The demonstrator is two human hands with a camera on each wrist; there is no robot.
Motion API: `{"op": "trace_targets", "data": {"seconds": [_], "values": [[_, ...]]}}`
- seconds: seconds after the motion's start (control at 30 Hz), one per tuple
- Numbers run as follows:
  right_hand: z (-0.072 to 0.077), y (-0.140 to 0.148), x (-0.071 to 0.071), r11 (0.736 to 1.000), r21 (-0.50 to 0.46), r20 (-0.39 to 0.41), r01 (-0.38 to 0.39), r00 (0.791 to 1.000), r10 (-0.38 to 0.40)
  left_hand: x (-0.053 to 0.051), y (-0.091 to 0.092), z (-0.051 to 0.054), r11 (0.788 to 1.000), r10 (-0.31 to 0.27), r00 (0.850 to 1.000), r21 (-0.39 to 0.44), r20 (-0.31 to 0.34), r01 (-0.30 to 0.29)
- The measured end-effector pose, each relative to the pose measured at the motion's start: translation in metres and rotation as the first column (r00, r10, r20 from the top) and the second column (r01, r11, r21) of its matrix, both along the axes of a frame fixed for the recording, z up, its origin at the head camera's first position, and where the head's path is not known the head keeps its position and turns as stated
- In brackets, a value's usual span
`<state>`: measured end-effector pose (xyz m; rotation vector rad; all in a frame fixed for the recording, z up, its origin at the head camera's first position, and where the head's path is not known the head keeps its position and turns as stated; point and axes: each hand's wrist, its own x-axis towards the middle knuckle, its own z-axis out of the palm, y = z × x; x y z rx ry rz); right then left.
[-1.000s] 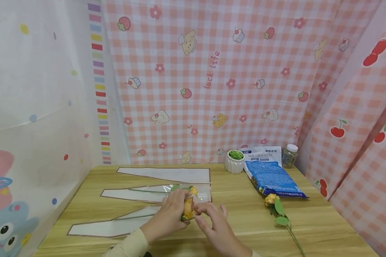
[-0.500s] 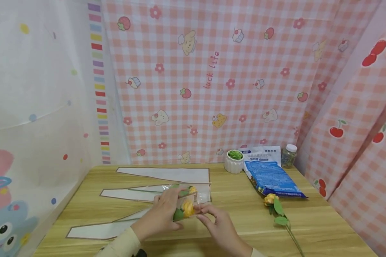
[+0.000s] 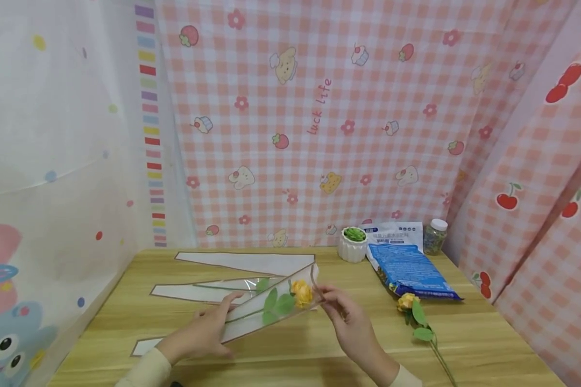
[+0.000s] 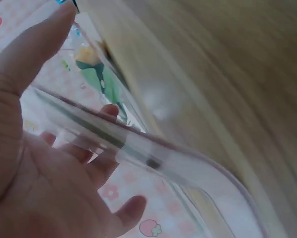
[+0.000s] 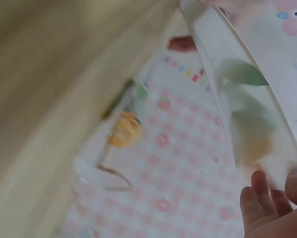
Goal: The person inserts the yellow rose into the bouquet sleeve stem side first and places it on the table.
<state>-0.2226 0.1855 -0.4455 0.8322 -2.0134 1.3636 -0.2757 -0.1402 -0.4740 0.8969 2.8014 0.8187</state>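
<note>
The held wrapper [image 3: 282,288], clear with brown edging, is in front of the person, over the near part of the tabletop [image 3: 368,355]. It is tilted, with its wide end raised toward the right. It contains a yellow rose [image 3: 284,304]; the bloom is just inside the wide end, and the stem runs back along the wrapper's length.

Right hand [image 3: 354,325]: grip closed, pinching the edge of the wide end between thumb and fingers.

Left hand [image 3: 203,329]: grip unclosed, at the narrower part of the wrapper. The left wrist view shows the thumb standing apart and the loosely bent fingers passing behind the plastic. I cannot tell how firmly they bear on it.

Behind the held wrapper, the middle wrapper [image 3: 171,292] lies flat and contains a second stem with green leaves; its wide end is partly covered from the head view. The rear wrapper [image 3: 252,263] lies flat beyond it.

At the right, the loose rose [image 3: 420,312] lies with its bloom near the blue bag [image 3: 413,269]. A white bag [image 3: 406,230] is behind the blue bag, between the potted plant [image 3: 353,247] and the lidded jar [image 3: 434,237].
</note>
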Motion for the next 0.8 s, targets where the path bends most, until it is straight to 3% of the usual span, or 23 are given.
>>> {"op": "trace_targets", "data": {"seconds": [0.13,0.3,0.37,0.43,0.5,0.57,0.63,0.73,0.77,0.8], "values": [[0.021,0.005,-0.003,0.994,0.108,-0.205,0.029,0.979,-0.007,-0.001,-0.001,-0.001,0.999,0.012,0.998,0.041,-0.067,-0.009],[0.054,0.012,-0.005,0.967,0.241,-0.389,0.078,0.921,0.023,-0.003,0.001,-0.003,0.992,-0.051,0.988,0.104,-0.145,0.067],[0.070,0.013,-0.006,0.957,0.269,-0.442,0.105,0.897,0.027,-0.002,0.003,-0.004,0.984,-0.094,0.990,0.143,-0.110,0.109],[0.084,0.014,-0.007,0.951,0.282,-0.478,0.126,0.878,0.025,-0.001,0.006,-0.004,0.972,-0.142,0.989,0.183,-0.033,0.146],[0.096,0.015,-0.007,0.944,0.292,-0.492,0.157,0.870,0.008,0.002,0.012,-0.002,0.959,-0.188,0.981,0.227,0.053,0.171],[0.104,0.017,-0.008,0.937,0.298,-0.486,0.182,0.874,-0.015,0.003,0.017,0.000,0.948,-0.222,0.970,0.256,0.097,0.191],[0.108,0.017,-0.008,0.936,0.300,-0.422,0.186,0.905,-0.044,0.004,0.020,0.003,0.941,-0.230,0.966,0.279,0.121,0.189],[0.107,0.019,-0.006,0.957,0.267,-0.125,0.109,0.989,-0.078,0.004,0.022,0.003,0.940,-0.208,0.971,0.299,0.120,0.165],[0.107,0.020,-0.006,0.971,0.227,0.012,0.078,0.996,-0.083,0.004,0.022,0.004,0.940,-0.198,0.972,0.307,0.123,0.152],[0.106,0.021,-0.005,0.985,0.168,0.165,0.044,0.984,-0.072,0.004,0.022,0.004,0.939,-0.187,0.974,0.313,0.127,0.140]]}}
